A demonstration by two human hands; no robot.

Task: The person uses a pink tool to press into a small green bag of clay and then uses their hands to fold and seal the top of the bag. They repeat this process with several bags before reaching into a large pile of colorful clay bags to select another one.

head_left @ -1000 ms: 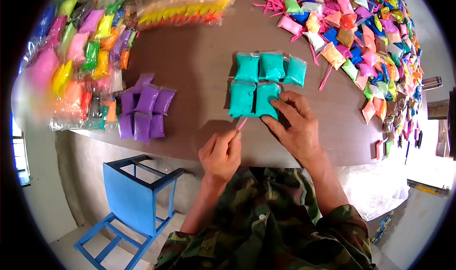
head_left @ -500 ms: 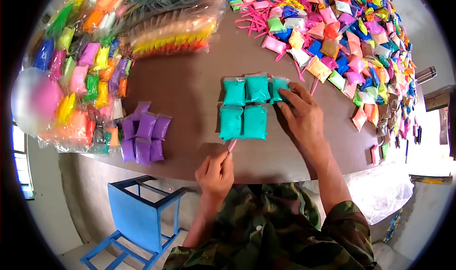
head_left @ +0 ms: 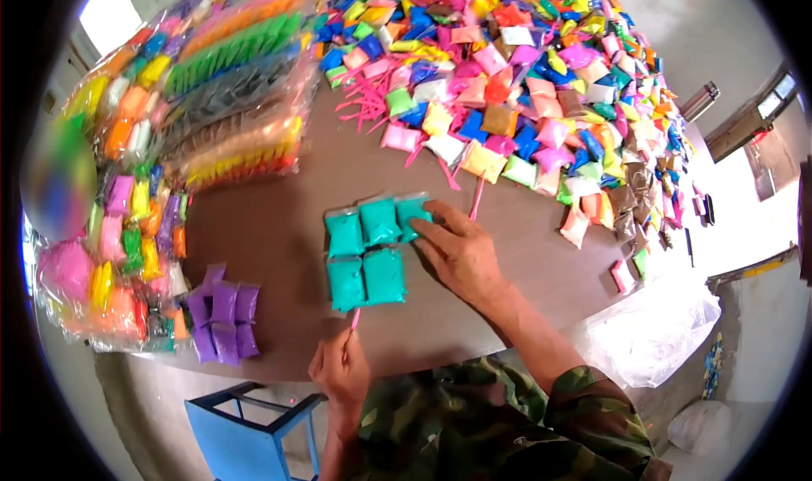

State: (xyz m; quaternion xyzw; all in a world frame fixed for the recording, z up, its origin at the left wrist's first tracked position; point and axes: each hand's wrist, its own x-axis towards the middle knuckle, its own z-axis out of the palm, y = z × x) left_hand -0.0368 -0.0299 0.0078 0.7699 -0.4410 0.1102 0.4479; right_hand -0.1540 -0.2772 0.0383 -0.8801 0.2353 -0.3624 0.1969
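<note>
Several teal packets lie flat on the table in two rows, three in the far row and two in the near row. My right hand has its thumb and fingers on the far row's rightmost teal packet, covering part of it. That packet sits against the one to its left. Just below the near row, my left hand is closed in a pinch on a thin pink strip. The strip's upper end reaches the bottom edge of the packets; whether it passes under them is hidden.
Purple packets form a small group to the left. Clear bags of coloured packets fill the table's left side. A large pile of loose packets covers the back right, with pink strips beside it. A blue chair stands at the near edge.
The camera view has shifted, so the whole table appears lower and further left. The right hand's packet looks slightly closer to its neighbour. My left hand still pinches the pink strip.
</note>
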